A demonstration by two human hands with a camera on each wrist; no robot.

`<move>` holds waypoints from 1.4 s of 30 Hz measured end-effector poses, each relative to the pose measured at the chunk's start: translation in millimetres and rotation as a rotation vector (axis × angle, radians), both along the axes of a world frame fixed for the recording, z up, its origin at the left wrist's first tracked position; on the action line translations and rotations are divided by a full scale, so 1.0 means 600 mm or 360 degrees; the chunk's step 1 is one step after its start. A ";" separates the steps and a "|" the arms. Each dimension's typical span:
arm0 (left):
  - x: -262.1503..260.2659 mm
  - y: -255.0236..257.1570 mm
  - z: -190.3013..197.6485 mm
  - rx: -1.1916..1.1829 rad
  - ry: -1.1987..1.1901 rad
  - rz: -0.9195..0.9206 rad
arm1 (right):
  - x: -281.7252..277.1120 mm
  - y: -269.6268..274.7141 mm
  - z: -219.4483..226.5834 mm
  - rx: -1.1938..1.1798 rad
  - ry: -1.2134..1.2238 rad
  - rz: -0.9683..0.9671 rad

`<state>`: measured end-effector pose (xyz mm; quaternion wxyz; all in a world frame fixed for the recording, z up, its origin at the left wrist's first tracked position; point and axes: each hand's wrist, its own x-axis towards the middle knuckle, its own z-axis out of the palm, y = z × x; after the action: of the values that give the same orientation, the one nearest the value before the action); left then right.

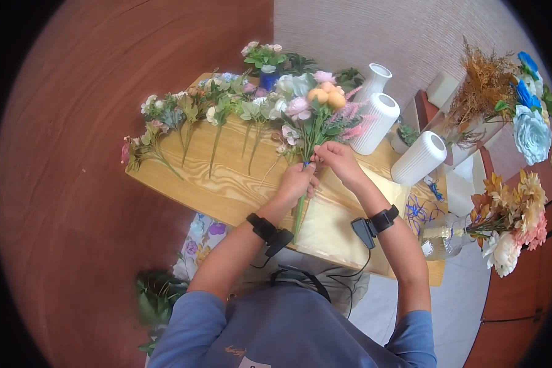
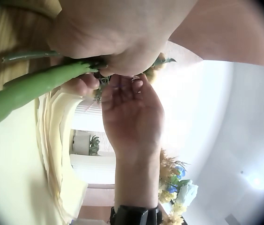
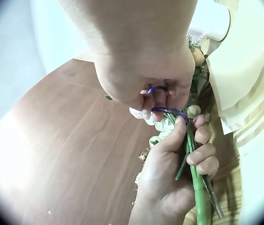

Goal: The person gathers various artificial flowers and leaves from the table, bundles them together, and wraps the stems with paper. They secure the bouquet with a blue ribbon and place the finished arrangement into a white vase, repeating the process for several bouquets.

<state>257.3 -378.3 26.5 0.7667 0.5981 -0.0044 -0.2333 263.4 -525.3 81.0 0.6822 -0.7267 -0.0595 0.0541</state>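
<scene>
My left hand (image 1: pixel 299 182) grips the green stems (image 3: pixel 198 192) of a bouquet of artificial flowers (image 1: pixel 319 110), its fingers wrapped round them. Pink blooms, round orange heads and pink sprigs fan out above the grip. A thin blue-purple ribbon (image 3: pixel 169 111) crosses the stems at the left thumb. My right hand (image 1: pixel 340 161) pinches the ribbon's loose part just above the left hand, with a loop of it passing over the fingers in the right wrist view. In the left wrist view the thick green stem (image 2: pixel 38 86) runs out below the left hand.
Several loose flower stems (image 1: pixel 211 122) lie along the wooden table (image 1: pixel 227 190). Cream wrapping paper (image 1: pixel 331 221) lies under and right of the bouquet. White ribbed vases (image 1: pixel 377 126) stand behind, one vase (image 1: pixel 418 158) tilted. Blue ribbon scraps (image 1: pixel 420 211) and a glass vase (image 1: pixel 444 239) are at right.
</scene>
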 end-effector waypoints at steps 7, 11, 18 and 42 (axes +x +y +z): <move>-0.001 -0.002 0.001 0.0446 -0.0288 -0.0004 | 0.017 0.008 -0.011 -0.0208 -0.0063 0.0073; 0.002 0.000 0.010 0.0674 -0.0469 -0.0036 | 0.003 0.023 0.018 -0.0303 0.0004 0.0073; 0.012 -0.017 -0.024 0.0460 -0.0683 0.0176 | 0.004 0.041 0.035 -0.0416 -0.0094 0.0283; 0.011 0.005 -0.014 0.0334 -0.0264 -0.0056 | -0.026 -0.038 -0.045 -0.0803 0.0016 0.0154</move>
<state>263.9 -375.2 18.3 0.6928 0.6920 -0.0540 -0.1957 247.9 -547.8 54.2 0.4761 -0.8700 -0.0754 0.1032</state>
